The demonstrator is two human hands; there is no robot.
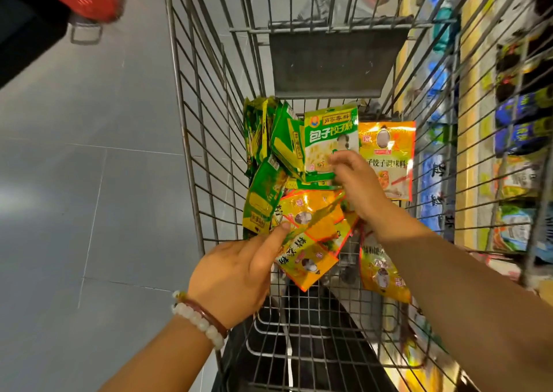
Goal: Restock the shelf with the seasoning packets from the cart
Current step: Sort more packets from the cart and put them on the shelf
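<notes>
The fingers of the right hand pinch the lower edge of a green packet and lift it up inside the cart. The left hand holds a small bunch of yellow packets, with its thumb pressed flat on top and its other fingers hidden under them. More green packets lean against the left wall of the cart, one orange packet stands by the right wall, and another yellow one lies near the right arm. The shelf is just beside the cart on its right side and already has many goods on it. I think the job is still at the picking-up part. No packet from either hand is on the shelf yet, and many packets are left in the cart to move.
</notes>
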